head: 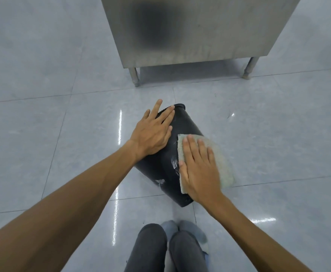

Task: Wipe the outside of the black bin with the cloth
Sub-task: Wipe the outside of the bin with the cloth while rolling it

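The black bin [163,169] lies on its side on the tiled floor, one end pointing away from me. Whitish smears mark its upper side near the middle. My left hand [153,130] rests flat on the far left part of the bin, fingers spread. A pale grey-green cloth [222,165] is draped over the bin's right side. My right hand [198,167] lies flat on top of the cloth, pressing it against the bin, fingers stretched out and together.
A stainless steel cabinet [196,30] on short legs [135,76] stands just beyond the bin. My knees in dark trousers [166,250] are at the bottom edge. Glossy grey floor tiles [43,134] stretch to both sides.
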